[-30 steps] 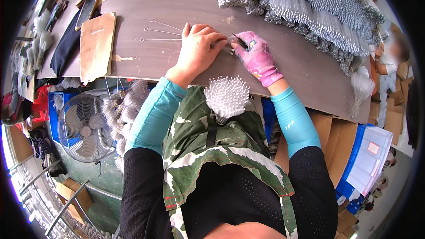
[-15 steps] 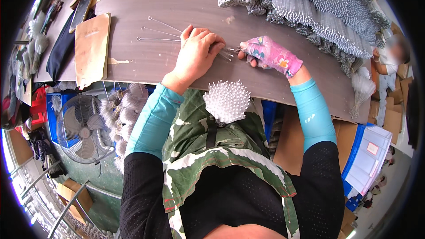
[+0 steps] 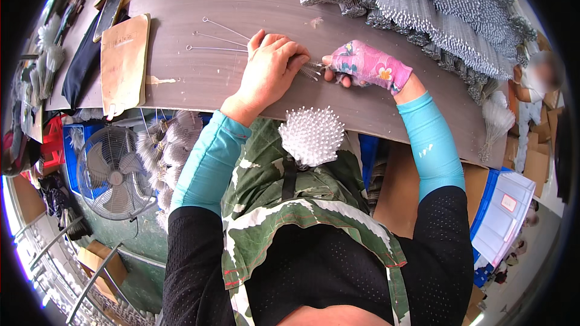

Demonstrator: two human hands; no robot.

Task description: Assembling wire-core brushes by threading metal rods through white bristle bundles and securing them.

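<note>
My bare left hand [image 3: 270,73] is closed over several thin wire brushes [image 3: 220,49] just above the table. Their looped wire ends fan out to the left, and their small bristled tips show to the right of my fingers. My right hand [image 3: 367,67], in a pink flowered glove with bare fingertips, is pinched at the bristled end of one of the brushes; the exact grip is partly hidden. Below my hands, a dense round bundle of white-tipped brushes [image 3: 311,137] stands upright at my lap, by the table's front edge.
Large stacks of bundled wire brushes [image 3: 423,15] cover the table's far right. A tan paper pad [image 3: 124,63], a phone [image 3: 112,12] and dark cloth lie at the left. Below stand a fan [image 3: 116,175], hanging brush bundles [image 3: 172,151] and a blue-and-white bin [image 3: 504,211]. Another person is at far right.
My gloved right hand has shifted slightly left and turned, bringing its fingertips against the brush tips. My left hand keeps its hold on the brushes, nearly in place.
</note>
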